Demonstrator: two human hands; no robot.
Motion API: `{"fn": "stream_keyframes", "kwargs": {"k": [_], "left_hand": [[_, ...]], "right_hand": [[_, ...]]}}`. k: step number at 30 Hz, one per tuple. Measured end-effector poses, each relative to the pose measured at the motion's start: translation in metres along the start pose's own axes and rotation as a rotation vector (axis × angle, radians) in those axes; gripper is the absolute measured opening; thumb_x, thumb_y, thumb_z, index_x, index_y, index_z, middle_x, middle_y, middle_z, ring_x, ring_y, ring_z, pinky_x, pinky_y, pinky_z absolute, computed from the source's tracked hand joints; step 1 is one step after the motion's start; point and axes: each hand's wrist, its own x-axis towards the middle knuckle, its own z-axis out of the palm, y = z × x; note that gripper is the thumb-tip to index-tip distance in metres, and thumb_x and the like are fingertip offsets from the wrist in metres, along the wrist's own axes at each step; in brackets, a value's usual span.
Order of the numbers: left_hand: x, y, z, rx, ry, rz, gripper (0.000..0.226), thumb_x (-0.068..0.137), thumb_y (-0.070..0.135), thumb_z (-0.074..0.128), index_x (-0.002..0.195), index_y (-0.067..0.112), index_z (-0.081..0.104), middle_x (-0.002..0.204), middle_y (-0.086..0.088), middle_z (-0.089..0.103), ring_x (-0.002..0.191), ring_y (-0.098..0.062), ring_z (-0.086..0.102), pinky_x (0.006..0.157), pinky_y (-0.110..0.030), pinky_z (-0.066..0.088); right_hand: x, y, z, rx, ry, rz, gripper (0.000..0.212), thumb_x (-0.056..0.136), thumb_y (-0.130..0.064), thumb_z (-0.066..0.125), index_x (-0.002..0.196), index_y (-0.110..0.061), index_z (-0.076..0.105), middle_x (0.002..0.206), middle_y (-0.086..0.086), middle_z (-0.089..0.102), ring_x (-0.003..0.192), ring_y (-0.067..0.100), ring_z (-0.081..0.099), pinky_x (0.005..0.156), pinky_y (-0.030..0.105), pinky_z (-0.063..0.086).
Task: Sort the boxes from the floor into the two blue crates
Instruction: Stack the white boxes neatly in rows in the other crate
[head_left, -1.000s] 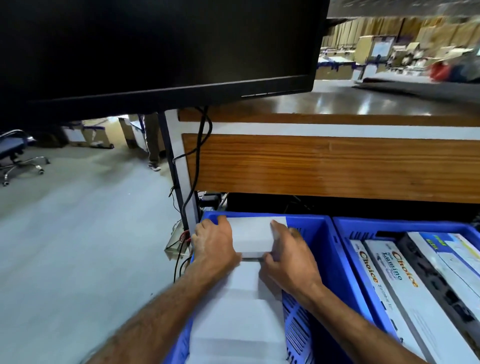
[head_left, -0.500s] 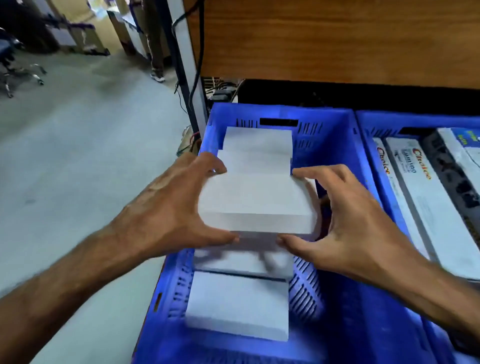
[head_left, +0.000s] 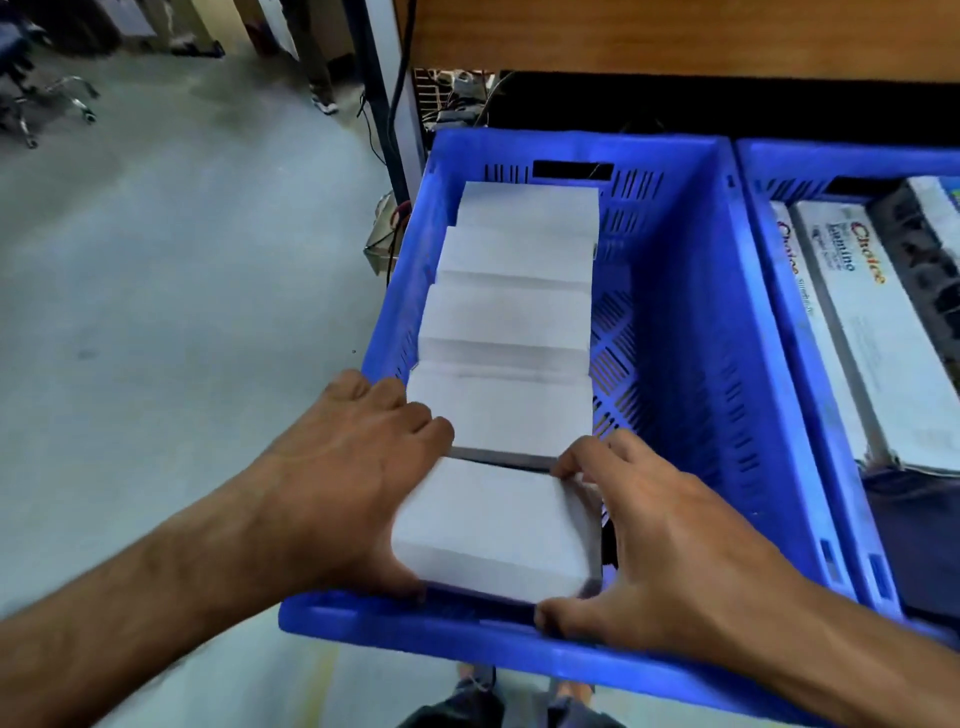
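Both hands are on the near white box (head_left: 493, 530) now, at the front end of the left crate (head_left: 675, 322). The left hand (head_left: 343, 483) wraps its left edge, fingers curled over the far corner. The right hand (head_left: 660, 545) takes the right edge, fingers at the far corner and thumb at the near one, by the crate's front rim. Four more white boxes (head_left: 511, 317) run in a row behind it, along the crate's left wall. The box looks stiff and square-edged, smooth and probably a little slippery, and light enough to judge by the easy grip. Opposite side edges are the place to hold it, as here. The right crate (head_left: 763, 218) holds long printed cartons (head_left: 878, 332).
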Motion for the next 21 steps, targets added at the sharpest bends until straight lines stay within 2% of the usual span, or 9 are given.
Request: {"fn": "stream_keyframes", "kwargs": {"k": [4,8,10,12,14,16,19,21], "left_hand": [[0.005,0.011,0.009,0.057,0.029,-0.036,0.083,0.05,0.089,0.062,0.105,0.028,0.052,0.098,0.007,0.056,0.097,-0.022,0.05,0.087,-0.041,0.032],[0.004,0.018,0.015,0.033,0.097,-0.072,0.084,0.061,0.08,0.065,0.126,0.031,0.043,0.114,0.005,0.043,0.103,-0.02,0.05,0.092,-0.039,0.032],[0.0,0.019,0.015,0.006,0.124,-0.063,0.086,0.059,0.075,0.072,0.128,0.029,0.047,0.114,0.004,0.045,0.097,-0.02,0.054,0.09,-0.038,0.039],[-0.003,0.019,0.016,-0.021,0.148,-0.014,0.082,0.054,0.066,0.082,0.12,0.023,0.058,0.108,0.001,0.052,0.085,-0.021,0.057,0.078,-0.037,0.047],[-0.004,0.019,0.017,-0.022,0.151,0.047,0.075,0.055,0.061,0.086,0.114,0.021,0.062,0.105,0.0,0.055,0.079,-0.021,0.056,0.068,-0.036,0.049],[-0.003,0.017,0.017,-0.005,0.128,0.069,0.07,0.059,0.06,0.085,0.114,0.023,0.061,0.103,0.002,0.054,0.079,-0.019,0.054,0.066,-0.036,0.049],[0.0,0.015,0.017,-0.005,0.132,0.058,0.066,0.065,0.058,0.08,0.117,0.025,0.056,0.101,0.005,0.051,0.079,-0.018,0.051,0.067,-0.035,0.046],[0.001,0.016,0.018,-0.014,0.143,0.044,0.066,0.067,0.056,0.079,0.119,0.026,0.054,0.103,0.005,0.05,0.082,-0.018,0.051,0.07,-0.034,0.045]], "right_hand": [[0.003,0.001,0.009,-0.125,0.013,0.007,0.081,0.061,-0.07,0.071,0.127,-0.041,0.034,0.117,-0.013,0.035,0.087,0.017,0.062,0.069,0.031,0.049],[0.0,0.002,0.012,-0.169,0.052,0.006,0.078,0.071,-0.063,0.072,0.133,-0.038,0.033,0.122,-0.009,0.03,0.072,0.017,0.06,0.059,0.03,0.044],[-0.001,0.004,0.014,-0.164,0.071,0.001,0.078,0.071,-0.062,0.074,0.132,-0.037,0.033,0.122,-0.008,0.03,0.066,0.016,0.056,0.055,0.029,0.04],[-0.002,0.005,0.014,-0.172,0.091,-0.017,0.076,0.069,-0.062,0.076,0.128,-0.036,0.036,0.124,-0.008,0.03,0.06,0.015,0.05,0.052,0.027,0.035],[-0.001,0.007,0.012,-0.171,0.08,-0.049,0.076,0.062,-0.063,0.08,0.122,-0.035,0.041,0.126,-0.008,0.03,0.058,0.014,0.05,0.05,0.027,0.037],[0.002,0.008,0.011,-0.188,0.044,-0.062,0.079,0.057,-0.061,0.083,0.12,-0.034,0.043,0.128,-0.008,0.028,0.06,0.018,0.054,0.05,0.031,0.044],[0.007,0.009,0.015,-0.264,0.061,-0.063,0.074,0.06,-0.051,0.084,0.12,-0.033,0.045,0.128,-0.005,0.03,0.059,0.018,0.047,0.047,0.03,0.038],[0.008,0.009,0.017,-0.265,0.086,-0.057,0.073,0.059,-0.052,0.084,0.119,-0.031,0.048,0.123,-0.006,0.033,0.058,0.018,0.045,0.045,0.029,0.037]]}}
